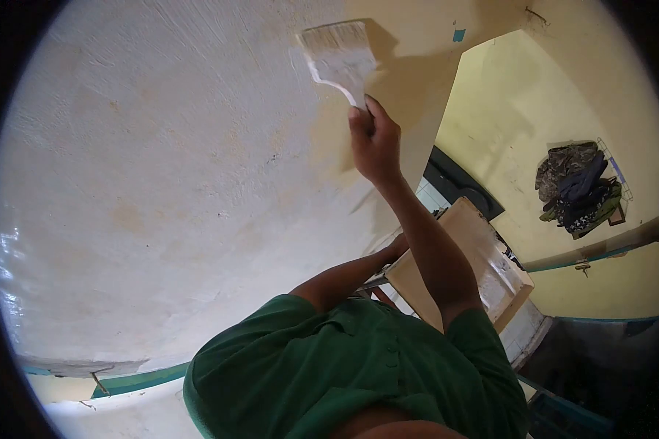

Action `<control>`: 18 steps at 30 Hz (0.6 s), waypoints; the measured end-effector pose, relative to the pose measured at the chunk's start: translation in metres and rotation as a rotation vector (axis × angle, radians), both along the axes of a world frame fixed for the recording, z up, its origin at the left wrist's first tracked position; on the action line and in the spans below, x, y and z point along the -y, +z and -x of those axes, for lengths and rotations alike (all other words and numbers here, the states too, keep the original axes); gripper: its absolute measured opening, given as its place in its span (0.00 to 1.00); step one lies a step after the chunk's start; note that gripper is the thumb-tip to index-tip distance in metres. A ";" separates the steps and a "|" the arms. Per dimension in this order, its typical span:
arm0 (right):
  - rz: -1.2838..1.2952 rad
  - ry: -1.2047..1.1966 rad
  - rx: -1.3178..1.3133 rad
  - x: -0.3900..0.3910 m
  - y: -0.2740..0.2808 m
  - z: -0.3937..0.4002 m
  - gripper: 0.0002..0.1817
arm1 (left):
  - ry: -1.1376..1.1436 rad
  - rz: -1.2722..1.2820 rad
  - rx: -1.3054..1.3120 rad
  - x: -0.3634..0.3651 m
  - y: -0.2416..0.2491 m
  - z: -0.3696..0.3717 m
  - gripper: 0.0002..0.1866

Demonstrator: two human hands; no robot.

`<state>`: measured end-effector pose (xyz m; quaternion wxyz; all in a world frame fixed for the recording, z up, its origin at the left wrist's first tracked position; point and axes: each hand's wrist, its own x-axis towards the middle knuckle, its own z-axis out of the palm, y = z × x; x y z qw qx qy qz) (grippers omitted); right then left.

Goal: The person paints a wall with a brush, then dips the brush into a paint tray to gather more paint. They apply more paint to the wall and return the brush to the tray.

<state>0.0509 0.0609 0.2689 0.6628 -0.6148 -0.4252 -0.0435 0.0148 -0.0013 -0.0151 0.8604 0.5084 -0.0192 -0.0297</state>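
My right hand (378,143) is closed around the handle of a wide paintbrush (340,55), coated in whitish paint. The brush's broad end points up, in front of the wall (161,168); whether it touches cannot be told. White covers most of this wall, with streaky strokes at upper left and bare yellowish patches around the brush. Lower down, my left hand (397,247) is partly hidden behind my right forearm. It lies beside the edge of a tan, shallow rectangular panel or tray (458,241), and its fingers do not show.
Dark and patterned clothes (578,186) hang from a wire rack on the yellow wall (505,95) at right. A black object (461,183) stands behind the tan panel. A small teal patch (458,35) marks the upper wall. Teal trim (143,382) runs along the lower left.
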 end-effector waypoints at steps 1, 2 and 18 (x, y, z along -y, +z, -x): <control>0.003 -0.015 0.018 -0.004 0.001 0.003 0.18 | -0.001 0.025 0.001 0.004 0.008 0.003 0.25; 0.005 -0.028 0.037 -0.010 -0.001 0.006 0.18 | -0.003 0.005 -0.001 0.004 0.005 0.001 0.25; 0.019 0.012 -0.130 0.034 -0.055 0.036 0.13 | -0.016 -0.074 -0.044 -0.014 -0.066 0.017 0.23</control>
